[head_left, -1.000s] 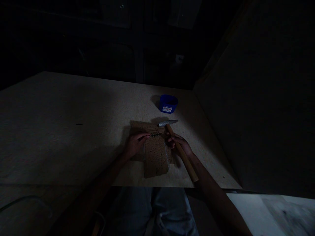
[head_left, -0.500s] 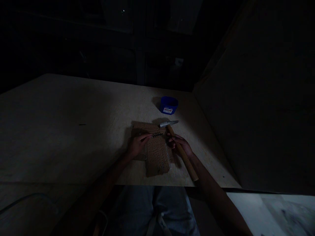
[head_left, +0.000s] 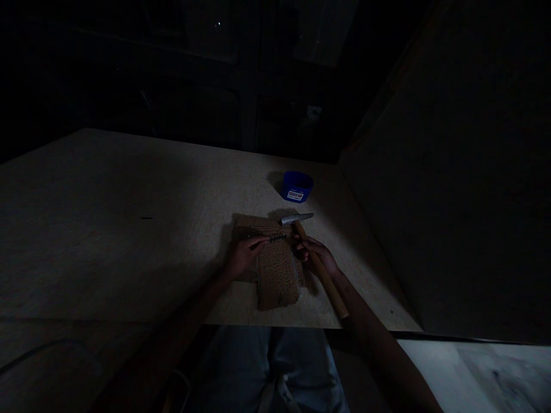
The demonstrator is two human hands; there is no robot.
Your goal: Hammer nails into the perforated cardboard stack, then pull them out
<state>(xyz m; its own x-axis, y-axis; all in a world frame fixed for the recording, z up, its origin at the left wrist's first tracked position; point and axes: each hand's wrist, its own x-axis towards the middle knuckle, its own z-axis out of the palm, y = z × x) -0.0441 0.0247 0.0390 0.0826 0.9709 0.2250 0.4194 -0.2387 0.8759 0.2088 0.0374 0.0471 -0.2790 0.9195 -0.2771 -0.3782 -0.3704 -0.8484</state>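
The left hand [head_left: 241,256] pinches a dark strip [head_left: 278,237] projecting rightward over cardboard [head_left: 279,281], while the right hand [head_left: 322,252] clasps a hammer [head_left: 330,286].

Pale tabletop [head_left: 206,189] under a blue tub [head_left: 296,189], overlapping cardboard [head_left: 278,281] and, at left, a thin dark piece [head_left: 147,218].

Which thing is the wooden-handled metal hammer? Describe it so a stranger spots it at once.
On the pale, flat tabletop, find the brown corrugated cardboard near the front edge. At its right, the right hand holds the hammer, nearer than the blue plastic tub. Only it joins a grey metal head to a long brown wooden handle.
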